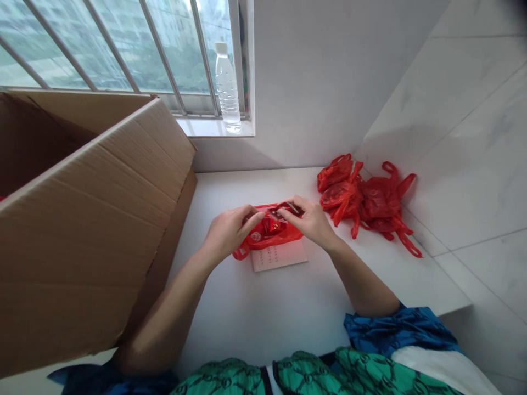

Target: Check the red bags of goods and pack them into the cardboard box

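Observation:
A small red plastic bag (275,235) lies on the white counter (263,307) in front of me, with red wrapped items inside. My left hand (228,233) pinches the bag's left rim. My right hand (313,220) pinches the right rim, with a small dark red packet (288,208) at its fingertips over the bag's mouth. Under the bag lies a white printed card (280,257).
A large open cardboard box (90,219) fills the left side. A heap of filled red plastic bags (364,200) sits at the back right by the tiled wall. A clear water bottle (228,88) stands on the window sill.

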`<state>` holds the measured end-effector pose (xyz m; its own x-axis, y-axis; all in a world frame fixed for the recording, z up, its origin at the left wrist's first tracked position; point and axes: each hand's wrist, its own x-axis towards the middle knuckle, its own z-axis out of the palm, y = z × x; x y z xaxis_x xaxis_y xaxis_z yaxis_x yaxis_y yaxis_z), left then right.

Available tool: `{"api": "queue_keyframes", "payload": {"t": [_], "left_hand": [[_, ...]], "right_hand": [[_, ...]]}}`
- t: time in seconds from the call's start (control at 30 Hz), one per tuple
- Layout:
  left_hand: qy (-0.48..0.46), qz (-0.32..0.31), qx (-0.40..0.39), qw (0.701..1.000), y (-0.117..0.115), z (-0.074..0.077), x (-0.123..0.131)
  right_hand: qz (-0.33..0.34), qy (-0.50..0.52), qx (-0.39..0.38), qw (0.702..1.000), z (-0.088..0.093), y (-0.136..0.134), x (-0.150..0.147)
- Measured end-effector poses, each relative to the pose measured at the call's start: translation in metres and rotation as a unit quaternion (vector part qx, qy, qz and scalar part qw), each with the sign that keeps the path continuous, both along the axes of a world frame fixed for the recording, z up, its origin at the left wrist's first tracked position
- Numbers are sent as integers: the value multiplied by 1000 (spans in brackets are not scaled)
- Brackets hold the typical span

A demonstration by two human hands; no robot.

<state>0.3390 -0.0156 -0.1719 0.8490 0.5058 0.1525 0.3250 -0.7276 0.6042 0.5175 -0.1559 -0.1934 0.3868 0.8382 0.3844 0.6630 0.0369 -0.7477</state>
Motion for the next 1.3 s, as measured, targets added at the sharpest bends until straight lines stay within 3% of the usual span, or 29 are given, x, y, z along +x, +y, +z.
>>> {"api": "queue_keyframes", "payload": {"t": [0.07,0.2,0.37,0.53,0.63,0.8,0.97,1.07,1.17,1.3], "left_hand": [[13,14,17,1000,0,5,-3],[68,-1,42,997,1,10,-9],[142,-43,53,988,1,8,-12],[155,-33,102,982,0,10,-14],[146,-51,98,983,-1,7,-12],[109,-85,72,988,0,-6,-7],[89,-75,81,990,-1,-14,-2],[59,-64,87,992,-7,-17,3],[17,-56,78,995,-12,-19,9],[-53,-79,-32,995,-10,-18,10]], "right_hand": [[-50,-111,-38,992,-4,0,9],[-110,-262,-149,947,-16,6,14],[-51,-289,-210,933,-23,10,7],[-59,-326,-277,902,-26,9,9],[-25,-317,-291,902,-36,13,9],[34,-258,-278,925,-46,21,8],[7,-33,-121,992,-33,21,-1],[0,127,-68,990,-28,21,-10],[29,206,-56,976,-29,21,-16],[74,246,-38,966,-28,21,-17]]}}
